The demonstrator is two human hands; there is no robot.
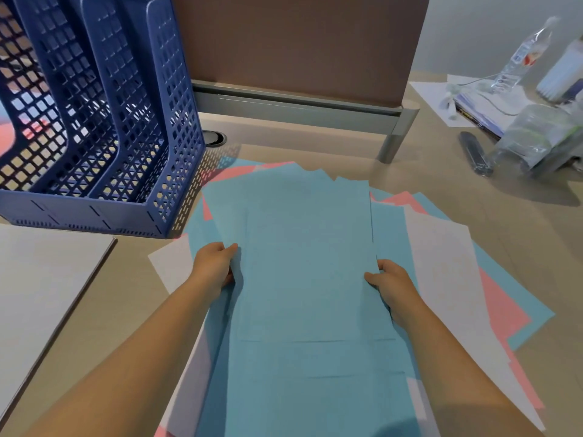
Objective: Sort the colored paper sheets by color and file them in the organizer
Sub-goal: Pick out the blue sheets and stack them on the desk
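A: Head view, looking down at a beige desk [410, 171]. In the middle, a stack of blue sheets [303, 263], gripped at both long edges.

B: How gripped, exactly?

A: Left hand [214, 268] at the left edge, thumb on top, fingers curled under the paper. Right hand [389, 283] at the right edge, thumb on top too, fingers tucked below the stack. Both closed around the same blue sheets.

B: And under the stack?

A: A loose fan of mixed paper lying flat on the desk: pink sheets [501, 307] showing at the right and at the far left corner, white sheets [441, 263] at the right and one white corner beside the left hand, more blue at the outer right.

B: Where stands the organizer?

A: At the upper left, a dark blue mesh file organizer [104, 127] with upright dividers, just beside the far left corner of the fanned paper. Something pink visible through the mesh of a compartment further left; impossible to tell which compartment.

B: Anything else?

A: At the left, a white board [41, 285] flat on the desk. At the far right, a clear plastic bottle [520, 55], crumpled clear plastic packaging [542, 140] and a dark pen-like object [474, 154]. Behind, a brown partition panel [296, 42].
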